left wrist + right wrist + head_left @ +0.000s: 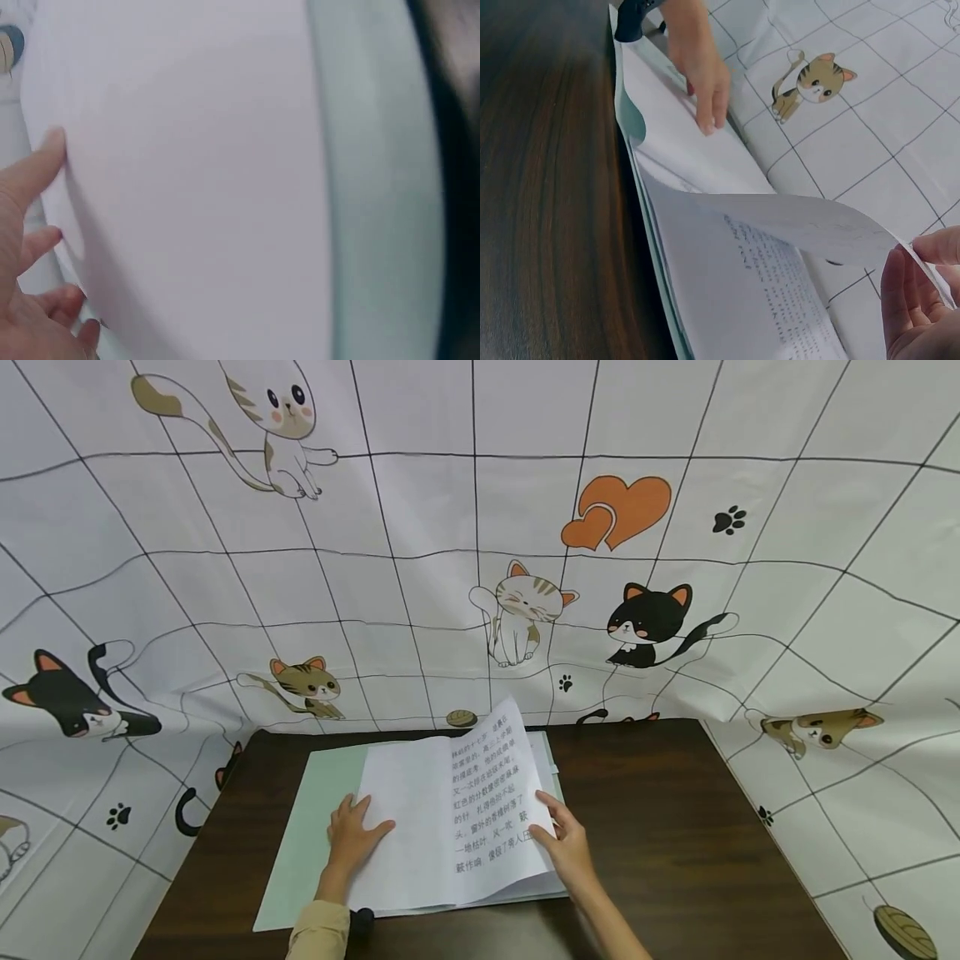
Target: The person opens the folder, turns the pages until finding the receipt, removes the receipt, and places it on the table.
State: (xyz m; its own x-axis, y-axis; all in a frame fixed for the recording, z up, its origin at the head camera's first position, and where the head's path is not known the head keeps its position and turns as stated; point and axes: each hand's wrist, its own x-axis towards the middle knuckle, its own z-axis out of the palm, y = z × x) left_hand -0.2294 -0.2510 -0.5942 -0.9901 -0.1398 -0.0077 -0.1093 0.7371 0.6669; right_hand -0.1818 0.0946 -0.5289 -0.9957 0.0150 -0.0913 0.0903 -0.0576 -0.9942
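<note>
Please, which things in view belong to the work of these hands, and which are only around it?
In the work:
- raised printed page, pinched by the right hand
- blank-looking left page, touched by the left hand
- pale green folder, under the pages

Only around it:
- dark table, bearing the folder
- cat-print cloth, beyond the table

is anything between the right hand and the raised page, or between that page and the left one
Nothing visible separates the right hand from the raised page, whose edge it pinches. The left hand, resting on the left page, might obstruct the raised page if turned over.
</note>
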